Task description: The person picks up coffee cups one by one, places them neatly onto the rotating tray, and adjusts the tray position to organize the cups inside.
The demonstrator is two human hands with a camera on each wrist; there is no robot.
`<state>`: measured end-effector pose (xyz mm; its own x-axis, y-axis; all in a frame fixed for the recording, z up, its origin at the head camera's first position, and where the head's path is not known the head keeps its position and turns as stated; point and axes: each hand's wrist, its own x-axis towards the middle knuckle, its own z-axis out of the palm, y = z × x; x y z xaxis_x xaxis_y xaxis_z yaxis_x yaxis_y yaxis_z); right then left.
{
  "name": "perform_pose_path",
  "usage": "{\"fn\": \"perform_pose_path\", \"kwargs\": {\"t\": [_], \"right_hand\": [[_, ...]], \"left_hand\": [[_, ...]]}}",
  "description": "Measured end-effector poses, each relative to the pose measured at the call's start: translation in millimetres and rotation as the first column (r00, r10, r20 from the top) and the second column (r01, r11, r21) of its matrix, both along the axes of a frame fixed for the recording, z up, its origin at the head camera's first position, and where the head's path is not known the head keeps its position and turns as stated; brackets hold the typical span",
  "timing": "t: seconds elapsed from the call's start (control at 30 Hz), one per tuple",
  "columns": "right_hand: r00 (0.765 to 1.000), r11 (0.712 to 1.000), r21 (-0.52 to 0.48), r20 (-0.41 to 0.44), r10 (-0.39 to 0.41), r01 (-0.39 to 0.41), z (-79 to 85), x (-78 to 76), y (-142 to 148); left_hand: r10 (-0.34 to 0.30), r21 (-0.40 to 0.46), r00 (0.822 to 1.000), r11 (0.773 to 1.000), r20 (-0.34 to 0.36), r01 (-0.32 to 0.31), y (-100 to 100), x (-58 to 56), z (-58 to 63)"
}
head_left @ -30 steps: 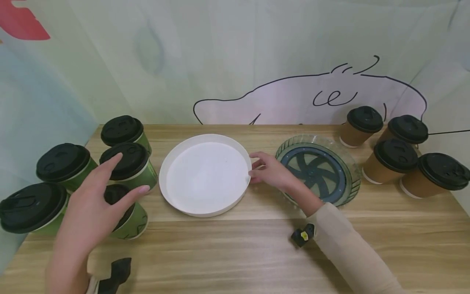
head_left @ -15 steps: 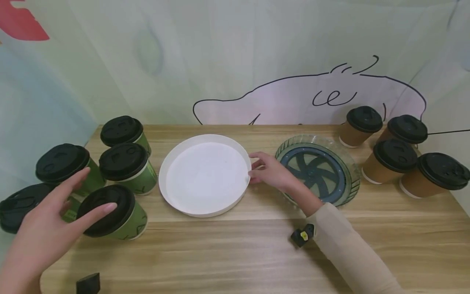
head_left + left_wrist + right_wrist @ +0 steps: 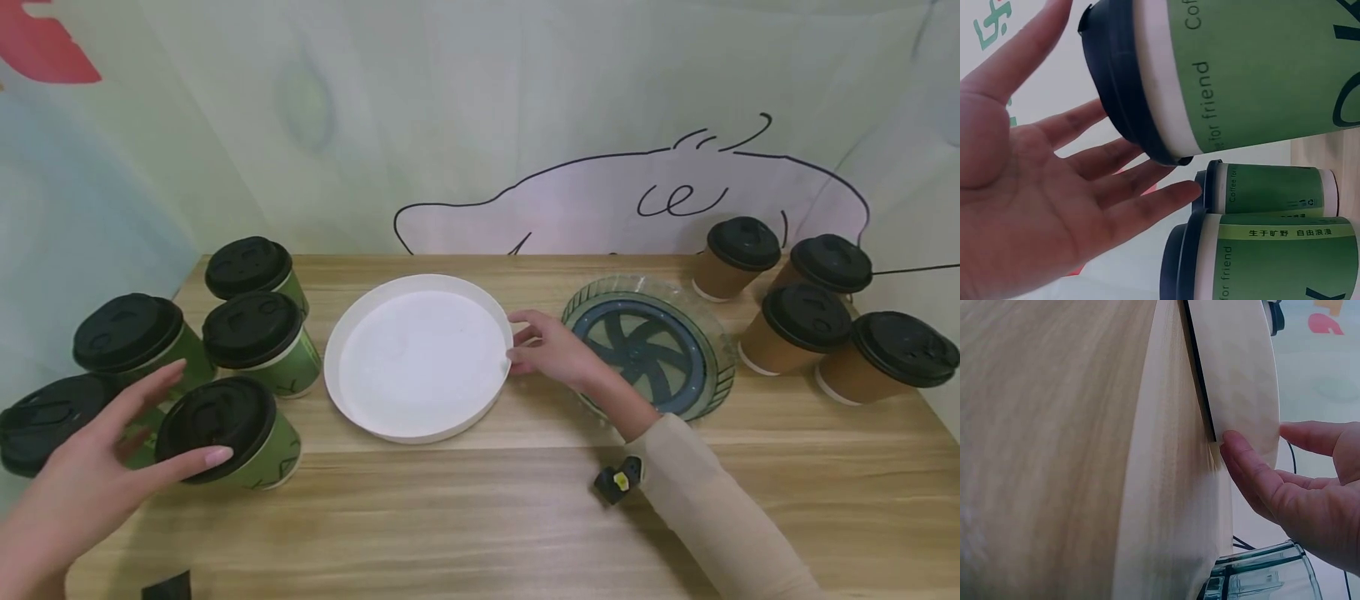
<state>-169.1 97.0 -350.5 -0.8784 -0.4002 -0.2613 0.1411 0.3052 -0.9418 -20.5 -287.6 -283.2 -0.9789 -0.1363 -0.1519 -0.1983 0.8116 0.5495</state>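
My left hand (image 3: 97,467) is at the nearest green paper cup (image 3: 258,454), with thumb and fingers spread on either side of its black lid (image 3: 217,425). In the left wrist view the fingers (image 3: 1116,200) are fairly straight beside the lid; I cannot tell whether they touch it. A round white tray (image 3: 420,367) with a low wall lies mid-table. My right hand (image 3: 551,350) holds the tray's right edge. In the right wrist view one fingertip is at the rim and others are low on the wall (image 3: 1241,375).
More green cups with black lids, such as one cup (image 3: 288,367), stand around the left hand. Right of the tray lies a greenish glass dish (image 3: 720,387) with a blue swirl pattern, under the right forearm. Several lidded brown cups (image 3: 772,346) stand at the far right.
My left hand has moved left and down from above the green cups to the nearest one, then lowered slightly. The right hand, tray and cups have stayed in place.
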Motion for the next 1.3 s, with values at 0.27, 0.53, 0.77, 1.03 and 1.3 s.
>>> {"fn": "perform_pose_path", "kwargs": {"t": [0.27,0.53,0.77,1.03,1.3], "right_hand": [[1.0,1.0,0.005,0.002,-0.001,0.001,0.7,0.0,0],[1.0,1.0,0.017,-0.001,0.003,-0.003,3.0,0.5,0],[1.0,1.0,0.022,0.002,0.006,-0.006,2.6,0.4,0],[1.0,1.0,0.015,0.0,0.004,-0.004,1.0,0.0,0],[1.0,1.0,-0.005,0.0,0.002,-0.002,0.4,0.0,0]], "left_hand": [[-0.045,0.004,0.999,0.999,0.021,0.045,-10,-4.8,-10.9],[-0.052,-0.048,0.999,0.997,0.01,0.052,-17,-8.7,-17.4],[-0.047,-0.029,0.999,0.998,-0.005,0.047,-4,-3.2,-5.9],[-0.037,-0.018,0.999,0.999,-0.012,0.037,-3,-2.7,-6.3],[-0.027,-0.036,1.0,0.999,-0.013,0.026,-1,-2.7,-5.5]]}}
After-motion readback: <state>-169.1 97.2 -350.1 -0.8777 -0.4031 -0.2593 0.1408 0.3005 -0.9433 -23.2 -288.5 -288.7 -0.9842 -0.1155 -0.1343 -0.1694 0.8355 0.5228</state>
